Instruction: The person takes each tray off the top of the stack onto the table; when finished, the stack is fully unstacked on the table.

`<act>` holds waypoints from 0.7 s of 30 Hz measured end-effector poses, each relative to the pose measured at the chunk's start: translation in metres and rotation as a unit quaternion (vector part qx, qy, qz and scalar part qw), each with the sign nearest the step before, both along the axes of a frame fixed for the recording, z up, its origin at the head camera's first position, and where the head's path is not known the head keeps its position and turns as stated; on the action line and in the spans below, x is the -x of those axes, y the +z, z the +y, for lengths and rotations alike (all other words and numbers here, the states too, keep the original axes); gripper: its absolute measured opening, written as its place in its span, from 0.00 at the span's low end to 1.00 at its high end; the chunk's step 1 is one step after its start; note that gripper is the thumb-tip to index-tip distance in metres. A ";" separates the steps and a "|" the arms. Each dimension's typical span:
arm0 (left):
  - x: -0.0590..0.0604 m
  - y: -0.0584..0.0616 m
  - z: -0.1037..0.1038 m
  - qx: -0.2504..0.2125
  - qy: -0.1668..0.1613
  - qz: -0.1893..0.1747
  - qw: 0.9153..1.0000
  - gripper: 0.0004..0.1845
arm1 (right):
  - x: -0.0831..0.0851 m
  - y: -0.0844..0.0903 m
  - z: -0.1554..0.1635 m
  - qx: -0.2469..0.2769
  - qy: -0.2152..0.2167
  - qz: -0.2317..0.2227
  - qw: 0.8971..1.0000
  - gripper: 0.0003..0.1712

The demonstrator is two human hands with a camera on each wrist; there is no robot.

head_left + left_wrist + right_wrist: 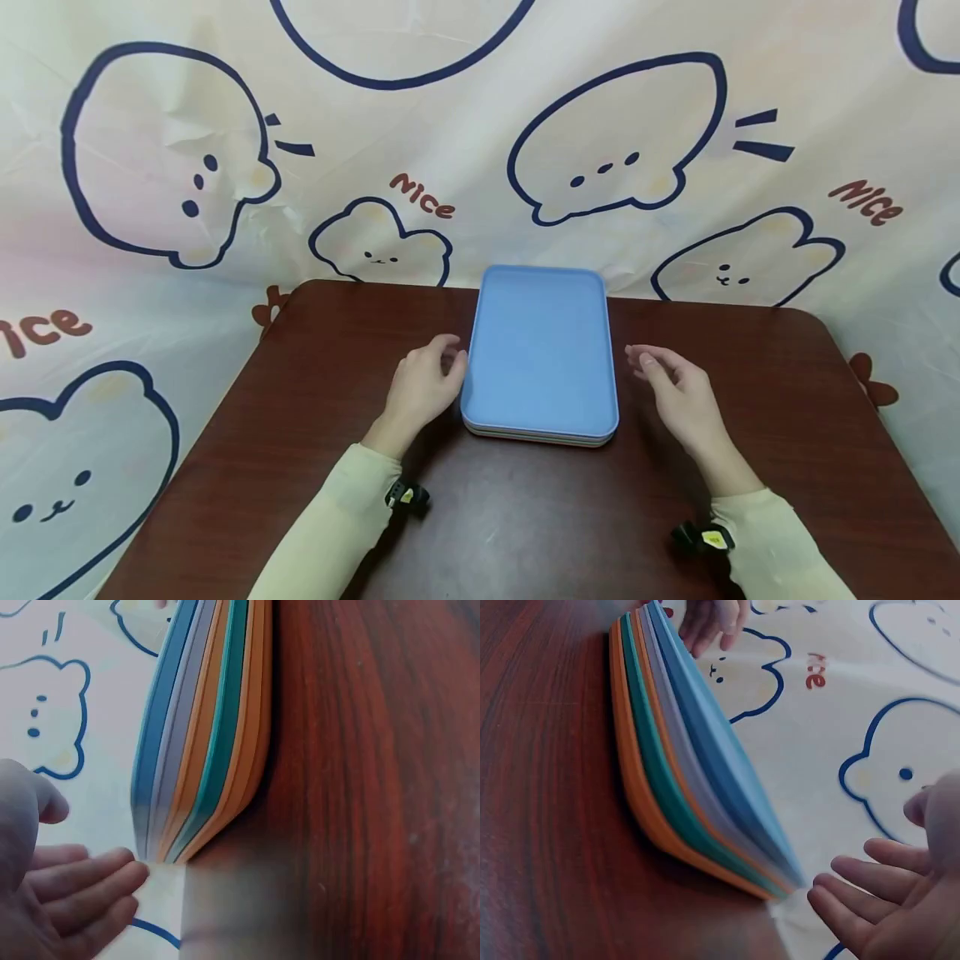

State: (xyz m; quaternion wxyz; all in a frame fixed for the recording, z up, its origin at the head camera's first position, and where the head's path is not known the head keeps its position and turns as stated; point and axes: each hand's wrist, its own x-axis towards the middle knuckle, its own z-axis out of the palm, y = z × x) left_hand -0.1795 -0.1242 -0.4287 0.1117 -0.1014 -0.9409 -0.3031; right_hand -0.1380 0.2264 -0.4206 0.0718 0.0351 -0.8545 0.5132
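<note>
— Cream sleeves sit nearest us, and past them our left hand (422, 385) and right hand (678, 398) flank the stack of flat rectangular plastic trays (540, 354), a light blue one on top.

— Where exactly does the stack lie?

— On the dark reddish-brown wooden table (315, 467), toward its far middle, short edge facing us. Behind it hangs the cream cloth printed with cartoon bears (180, 150).

— And our fingers?

— Loose and slightly bent on both hands, holding nothing. The left fingertips (131, 864) come right up to the stack's long edge, touching or nearly so; the right ones (840, 889) sit just beside the opposite edge.

— How will it handle, we think?

— From the wrist views we see nested layers: blue, grey, orange, teal, orange again. We judge them stiff, smooth and fairly light, though together weightier, and liable to slide on one another. We would take hold at both long rims, thumbs above, fingers under the bottom lip.
</note>
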 end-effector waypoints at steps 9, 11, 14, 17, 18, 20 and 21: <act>0.006 -0.013 0.001 -0.067 0.004 -0.096 0.993 0.14 | 0.016 -0.030 -0.003 0.216 -0.013 -0.108 0.970 0.28; 0.007 -0.016 0.003 -0.067 0.003 -0.092 0.993 0.12 | 0.019 -0.035 -0.005 0.226 -0.016 -0.120 0.967 0.28; 0.008 -0.020 0.007 -0.067 0.005 -0.085 0.994 0.09 | 0.020 -0.043 -0.008 0.217 -0.025 -0.135 0.966 0.27; 0.009 -0.021 0.009 -0.059 0.007 -0.075 0.995 0.05 | 0.020 -0.049 -0.013 0.191 -0.039 -0.143 0.970 0.26; 0.009 -0.021 0.010 -0.055 0.008 -0.070 0.996 0.04 | 0.020 -0.051 -0.014 0.185 -0.044 -0.144 0.971 0.25; 0.009 -0.021 0.011 -0.044 0.012 -0.059 0.997 0.03 | 0.021 -0.053 -0.016 0.171 -0.052 -0.141 0.974 0.24; 0.009 -0.021 0.011 -0.039 0.014 -0.052 0.998 0.02 | 0.021 -0.053 -0.017 0.164 -0.055 -0.140 0.975 0.24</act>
